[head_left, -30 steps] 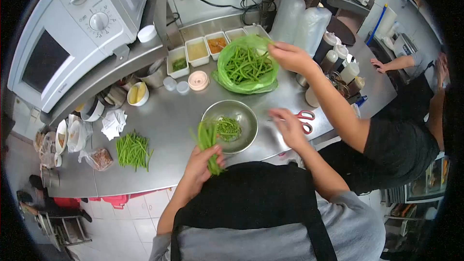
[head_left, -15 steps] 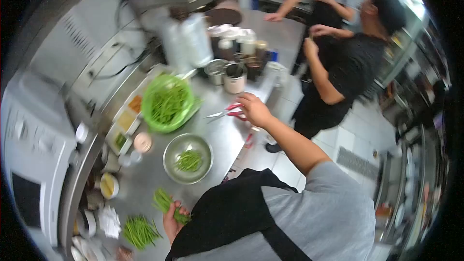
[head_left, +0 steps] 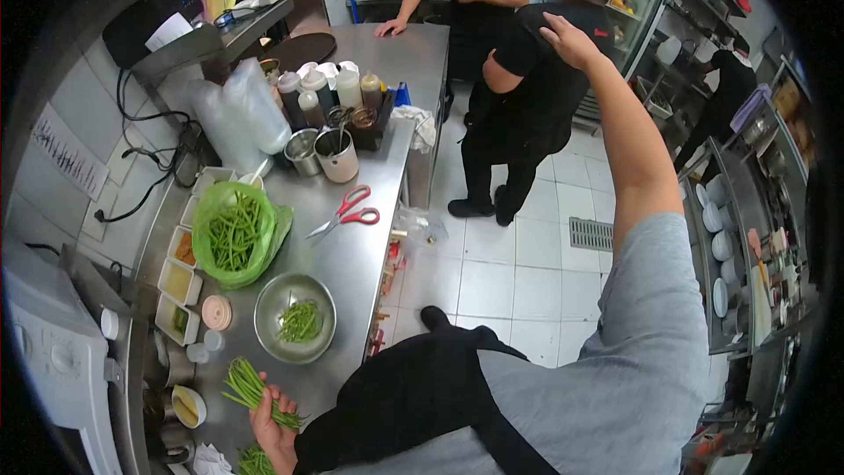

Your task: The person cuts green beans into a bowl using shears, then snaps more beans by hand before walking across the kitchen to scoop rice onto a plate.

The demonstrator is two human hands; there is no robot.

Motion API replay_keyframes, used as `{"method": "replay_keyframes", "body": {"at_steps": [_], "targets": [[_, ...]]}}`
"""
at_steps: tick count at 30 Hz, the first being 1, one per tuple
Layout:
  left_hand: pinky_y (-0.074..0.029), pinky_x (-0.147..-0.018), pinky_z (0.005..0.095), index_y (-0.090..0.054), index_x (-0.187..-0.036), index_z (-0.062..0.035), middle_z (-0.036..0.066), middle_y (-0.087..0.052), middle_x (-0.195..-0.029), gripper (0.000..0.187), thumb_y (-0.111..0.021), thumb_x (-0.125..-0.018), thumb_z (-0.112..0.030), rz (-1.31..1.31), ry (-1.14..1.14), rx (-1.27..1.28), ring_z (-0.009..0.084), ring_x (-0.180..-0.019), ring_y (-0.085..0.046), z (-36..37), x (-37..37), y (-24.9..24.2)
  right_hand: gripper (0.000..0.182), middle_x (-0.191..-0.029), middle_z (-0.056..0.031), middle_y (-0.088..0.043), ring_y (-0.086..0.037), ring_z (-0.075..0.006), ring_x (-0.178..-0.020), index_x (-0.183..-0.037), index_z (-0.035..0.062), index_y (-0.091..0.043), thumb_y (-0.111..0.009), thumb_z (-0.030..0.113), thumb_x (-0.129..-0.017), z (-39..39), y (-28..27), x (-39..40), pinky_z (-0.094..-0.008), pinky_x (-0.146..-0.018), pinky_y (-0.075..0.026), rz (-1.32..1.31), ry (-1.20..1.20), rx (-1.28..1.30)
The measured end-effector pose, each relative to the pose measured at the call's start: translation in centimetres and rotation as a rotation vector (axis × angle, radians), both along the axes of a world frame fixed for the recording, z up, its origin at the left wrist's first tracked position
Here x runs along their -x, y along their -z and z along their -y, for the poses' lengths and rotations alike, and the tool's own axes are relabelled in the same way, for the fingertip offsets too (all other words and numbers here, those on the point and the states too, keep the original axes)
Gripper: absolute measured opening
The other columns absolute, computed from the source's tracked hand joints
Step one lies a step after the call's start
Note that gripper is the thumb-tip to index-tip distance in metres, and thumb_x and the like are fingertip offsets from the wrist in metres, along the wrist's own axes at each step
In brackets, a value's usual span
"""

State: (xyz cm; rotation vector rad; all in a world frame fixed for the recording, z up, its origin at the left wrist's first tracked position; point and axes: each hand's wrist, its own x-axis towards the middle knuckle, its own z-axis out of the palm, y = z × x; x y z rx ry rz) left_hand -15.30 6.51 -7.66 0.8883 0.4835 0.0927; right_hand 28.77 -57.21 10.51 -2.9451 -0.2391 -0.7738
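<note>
My left grip [head_left: 277, 429] is closing its fingers around a bunch of green beans [head_left: 247, 387], at 7 o'clock from the steel bowl [head_left: 265, 332]. Cut beans [head_left: 300, 321] are lying inside the bowl. My right grip [head_left: 571, 44] is holding nothing, its fingers stretching open beyond the bench [head_left: 352, 251], between 1 and 2 o'clock from the bowl; I cannot tell whether it is touching the person in black [head_left: 536, 110] behind it. The red-handled scissors [head_left: 361, 215] are resting at 1 o'clock, handles sitting near the bench's edge. The green bag [head_left: 205, 242] of beans is standing at 11 o'clock. A strip of steel is running between bowl and edge at 3 o'clock, and the tiled floor [head_left: 510, 290] is spreading beyond.
</note>
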Motion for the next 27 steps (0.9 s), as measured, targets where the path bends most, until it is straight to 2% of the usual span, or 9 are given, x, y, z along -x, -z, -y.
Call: {"method": "replay_keyframes", "body": {"at_steps": [7,12,15,17,19,22,24,25,27], "targets": [[-0.036,-0.052,0.0278,-0.039,-0.126,-0.0083,0.003,-0.050,-0.079,0.040,-0.053,-0.089,-0.014,-0.041,-0.073,0.015,0.0117,-0.057,-0.042,5.4,-7.3,-1.1,0.052,-0.138,-0.0190,-0.036,-0.032,-0.0345,-0.128,-0.133,0.0011,-0.035,-0.040,0.034,-0.093,2.5,0.2,-9.9,-0.0393,-0.104,-0.030,-0.077,-0.026,0.050],[-0.036,-0.052,0.0275,-0.039,-0.127,-0.0103,0.003,-0.047,-0.079,0.042,-0.055,-0.088,-0.014,-0.041,-0.093,-0.007,0.0123,-0.058,-0.042,8.2,-11.3,-1.2,0.050,-0.135,-0.0192,-0.039,-0.034,-0.0338,-0.127,-0.131,-0.0001,-0.038,-0.042,0.031,-0.092,2.8,2.9,-16.8,-0.0385,-0.103,-0.032,-0.034,-0.075,0.042],[-0.036,-0.052,0.0275,-0.041,-0.125,-0.0110,0.003,-0.048,-0.080,0.040,-0.056,-0.088,-0.015,-0.058,-0.137,-0.061,0.0122,-0.058,-0.043,9.2,-11.6,-0.3,0.048,-0.134,-0.0195,-0.040,-0.037,-0.0336,-0.125,-0.128,0.0004,-0.042,-0.045,0.031,-0.091,2.9,5.0,-19.4,-0.0384,-0.101,-0.034,-0.065,-0.044,0.022],[-0.036,-0.052,0.0251,-0.042,-0.125,-0.0083,0.002,-0.047,-0.082,0.037,-0.052,-0.091,-0.015,-0.056,-0.175,-0.113,0.0104,-0.059,-0.040,10.2,-11.8,-0.5,0.047,-0.133,-0.0198,-0.041,-0.039,-0.0337,-0.124,-0.128,0.0009,-0.043,-0.045,0.030,-0.091,2.2,5.9,-19.4,-0.0383,-0.101,-0.034,-0.062,-0.169,0.000],[-0.036,-0.052,0.0267,-0.041,-0.126,-0.0097,0.003,-0.049,-0.082,0.039,-0.053,-0.090,-0.015,-0.057,-0.169,-0.081,0.0115,-0.059,-0.042,10.0,-12.2,0.1,0.045,-0.130,-0.0210,-0.043,-0.041,-0.0346,-0.121,-0.126,0.0002,-0.043,-0.045,0.028,-0.091,1.0,6.3,-18.2,-0.0385,-0.100,-0.034,-0.060,-0.226,-0.042],[-0.037,-0.052,0.0270,-0.039,-0.128,-0.0100,0.004,-0.050,-0.083,0.040,-0.053,-0.090,-0.014,-0.047,-0.177,-0.042,0.0118,-0.059,-0.043,9.4,-12.8,0.1,0.043,-0.128,-0.0207,-0.045,-0.040,-0.0343,-0.121,-0.125,0.0011,-0.045,-0.045,0.028,-0.091,3.5,2.8,-18.4,-0.0371,-0.099,-0.035,0.124,-0.141,-0.029],[-0.036,-0.052,0.0264,-0.038,-0.129,-0.0096,0.004,-0.050,-0.083,0.041,-0.053,-0.090,-0.014,-0.023,-0.184,-0.039,0.0117,-0.059,-0.043,8.8,-13.5,-0.2,0.046,-0.136,-0.0173,-0.040,-0.036,-0.0322,-0.127,-0.130,0.0028,-0.041,-0.047,0.028,-0.092,5.4,-4.8,-17.2,-0.0373,-0.105,-0.029,0.428,-0.130,0.039],[-0.036,-0.053,0.0261,-0.038,-0.129,-0.0093,0.004,-0.050,-0.083,0.042,-0.053,-0.090,-0.014,-0.006,-0.182,-0.047,0.0116,-0.059,-0.043,8.4,-13.7,-0.6,0.044,-0.133,-0.0168,-0.044,-0.040,-0.0298,-0.124,-0.128,0.0022,-0.044,-0.048,0.026,-0.092,5.9,-8.5,-15.6,-0.0356,-0.104,-0.030,0.506,0.088,0.517],[-0.036,-0.052,0.0256,-0.038,-0.129,-0.0088,0.004,-0.050,-0.083,0.042,-0.053,-0.090,-0.014,0.010,-0.143,-0.046,0.0115,-0.059,-0.043,7.8,-14.2,-0.8,0.054,-0.132,-0.0181,-0.044,-0.040,-0.0308,-0.124,-0.130,0.0011,-0.041,-0.055,0.028,-0.086,5.2,-12.6,-11.6,-0.0344,-0.104,-0.030,0.547,0.175,0.677]]}}
